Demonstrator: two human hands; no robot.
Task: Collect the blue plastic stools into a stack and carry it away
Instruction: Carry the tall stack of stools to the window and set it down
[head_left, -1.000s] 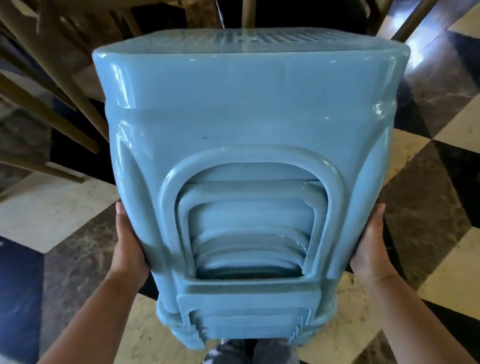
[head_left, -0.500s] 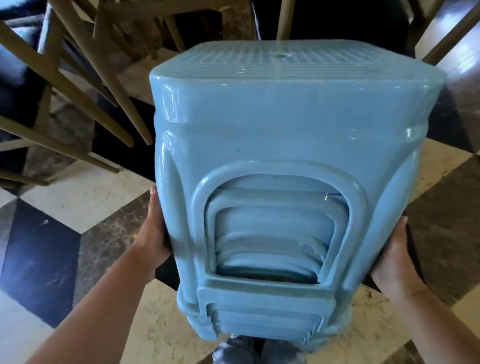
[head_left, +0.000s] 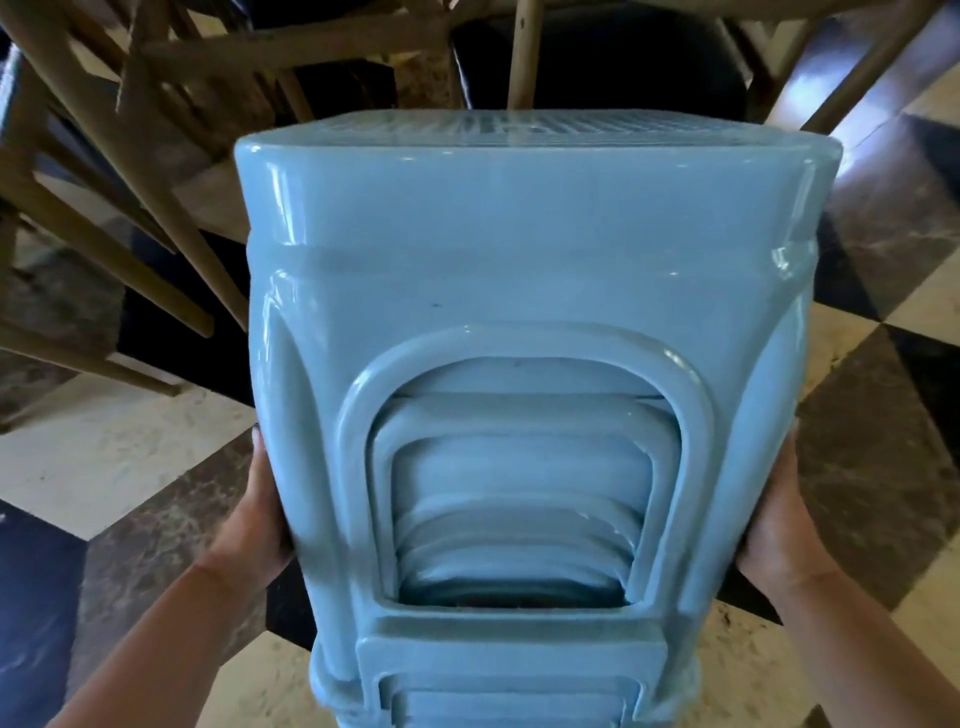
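Observation:
A stack of several nested blue plastic stools fills the middle of the head view, held up off the floor. Its top seat has a gridded surface. Through the arched side opening the rims of the inner stools show. My left hand grips the stack's left side low down. My right hand grips the right side at about the same height. The fingers of both hands are hidden behind the stack.
Wooden chairs with slanted legs and a dark seat stand close ahead and to the left. The floor is a checker of cream, brown and black polished tiles, open on the right side.
The stack has stayed in both hands while the view swung right, then back left. The wooden chairs now sit closer and more centred behind the stack.

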